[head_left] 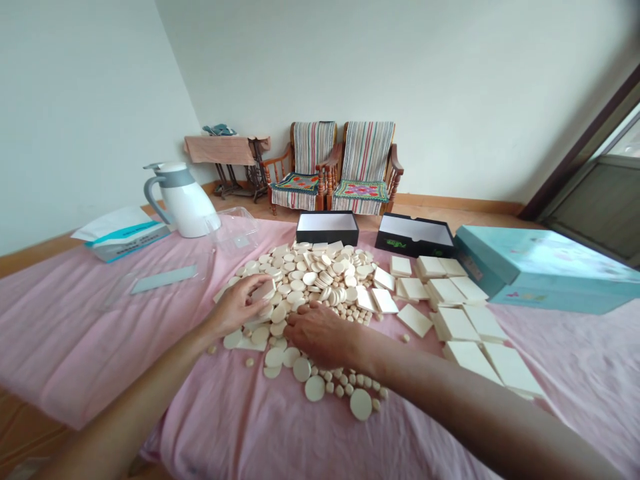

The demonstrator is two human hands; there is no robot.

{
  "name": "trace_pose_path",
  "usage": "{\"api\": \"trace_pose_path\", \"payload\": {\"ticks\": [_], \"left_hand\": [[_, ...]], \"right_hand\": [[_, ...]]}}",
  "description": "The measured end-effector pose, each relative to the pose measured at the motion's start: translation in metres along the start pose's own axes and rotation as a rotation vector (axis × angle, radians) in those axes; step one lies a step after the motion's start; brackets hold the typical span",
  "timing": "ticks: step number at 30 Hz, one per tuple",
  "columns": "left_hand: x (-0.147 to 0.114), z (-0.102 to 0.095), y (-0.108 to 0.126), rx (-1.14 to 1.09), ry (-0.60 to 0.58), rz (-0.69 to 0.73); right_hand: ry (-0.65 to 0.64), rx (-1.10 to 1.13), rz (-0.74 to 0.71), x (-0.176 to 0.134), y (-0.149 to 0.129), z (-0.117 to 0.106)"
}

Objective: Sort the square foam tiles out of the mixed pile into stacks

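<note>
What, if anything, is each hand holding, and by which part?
Left hand: a pale flat piece, by its edges. Right hand, at the pile: can't tell.

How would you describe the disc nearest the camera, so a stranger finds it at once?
On the pink cloth, find the right hand. Below it, small pale pieces spread across the cloth. The disc lies at their near edge, lower in view than every other disc.
</note>
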State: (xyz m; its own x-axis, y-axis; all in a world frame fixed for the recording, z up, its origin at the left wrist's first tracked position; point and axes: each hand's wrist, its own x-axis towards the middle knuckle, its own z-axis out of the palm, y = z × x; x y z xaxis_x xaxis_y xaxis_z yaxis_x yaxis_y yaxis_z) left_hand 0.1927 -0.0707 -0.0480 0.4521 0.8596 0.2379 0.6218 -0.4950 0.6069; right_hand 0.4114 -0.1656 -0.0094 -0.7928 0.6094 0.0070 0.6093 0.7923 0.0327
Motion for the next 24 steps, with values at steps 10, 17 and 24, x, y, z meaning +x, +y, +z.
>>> {"api": "trace_pose_path", "payload": {"ticks": [10, 17, 24], "left_hand": [[0.004, 0.001, 0.002, 0.014, 0.02, 0.016], [0.004, -0.001, 0.009, 0.019, 0.03, 0.007], [0.012, 0.018, 0.053, 0.083, 0.073, 0.165]], "right_hand": [[0.076, 0.108, -0.067, 0.0, 0.008, 0.0], [0.474, 0.524, 0.34, -0.043, 0.037, -0.012], [0.295, 0.277, 0.711, -0.11, 0.071, 0.011]]}}
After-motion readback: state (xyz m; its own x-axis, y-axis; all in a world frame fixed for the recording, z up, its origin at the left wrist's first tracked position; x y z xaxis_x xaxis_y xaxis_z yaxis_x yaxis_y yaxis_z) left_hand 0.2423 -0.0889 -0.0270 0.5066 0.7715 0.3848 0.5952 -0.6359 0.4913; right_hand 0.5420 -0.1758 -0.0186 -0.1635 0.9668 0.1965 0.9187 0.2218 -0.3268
